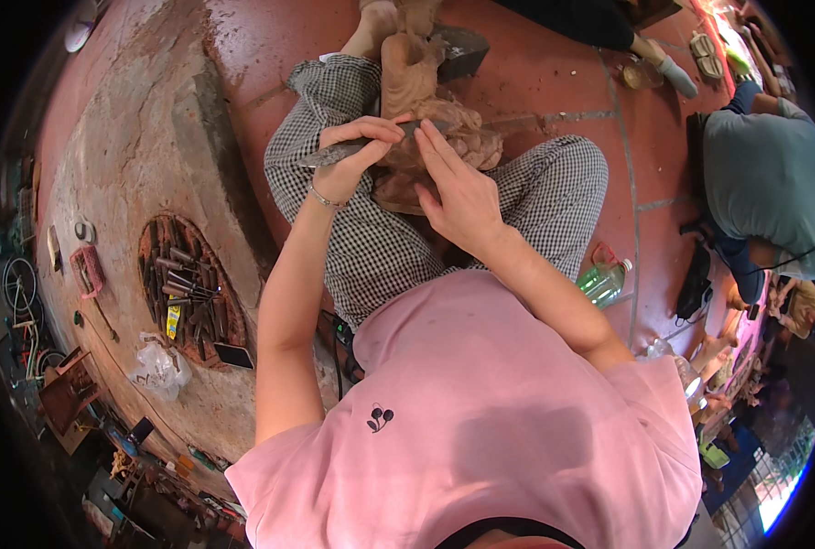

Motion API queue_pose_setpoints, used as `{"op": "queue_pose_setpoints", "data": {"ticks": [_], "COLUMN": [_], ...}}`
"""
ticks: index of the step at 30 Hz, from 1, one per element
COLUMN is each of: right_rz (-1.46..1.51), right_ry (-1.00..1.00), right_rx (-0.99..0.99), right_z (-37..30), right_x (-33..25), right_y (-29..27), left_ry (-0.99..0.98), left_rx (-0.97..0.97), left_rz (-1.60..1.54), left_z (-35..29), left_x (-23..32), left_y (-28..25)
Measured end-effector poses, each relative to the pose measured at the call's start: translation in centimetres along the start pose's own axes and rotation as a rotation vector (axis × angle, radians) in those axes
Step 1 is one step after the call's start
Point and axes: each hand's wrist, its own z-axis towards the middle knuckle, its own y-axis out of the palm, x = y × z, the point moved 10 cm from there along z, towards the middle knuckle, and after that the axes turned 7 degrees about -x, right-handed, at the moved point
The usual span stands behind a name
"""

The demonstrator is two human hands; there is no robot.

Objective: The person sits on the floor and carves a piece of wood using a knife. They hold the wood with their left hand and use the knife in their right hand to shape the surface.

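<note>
A brown carved piece, which looks like wood, stands between my knees, with rounded forms on its near side. Across it, my left hand pinches a thin grey sheet that resembles sandpaper; one end sticks out beyond the wrist side. My right hand lies over the carving's near right part. Its fingers are stretched, the thumb held apart, and the fingertips touch the sheet's dark far end. Both hands hide much of the carving's middle.
Left of me, a stone slab bears a round basket of chisels, a phone and a plastic bag. At right are a green bottle and a crouching person. Another person's leg reaches in at the top.
</note>
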Motion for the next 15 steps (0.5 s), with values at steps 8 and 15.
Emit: {"op": "queue_pose_setpoints", "data": {"ticks": [8,15], "right_rz": [-0.038,-0.031], "right_ry": [0.031,0.038], "right_rx": [-0.115,-0.089], "right_z": [-1.2,-1.0], "right_x": [0.9,0.9], "right_y": [1.2,1.0], "left_ry": [0.066,0.117], "left_rx": [-0.038,0.038], "left_rz": [0.167,0.244], "left_z": [-1.1,-1.5], "left_x": [1.1,2.4], "left_y": [1.3,2.1]}}
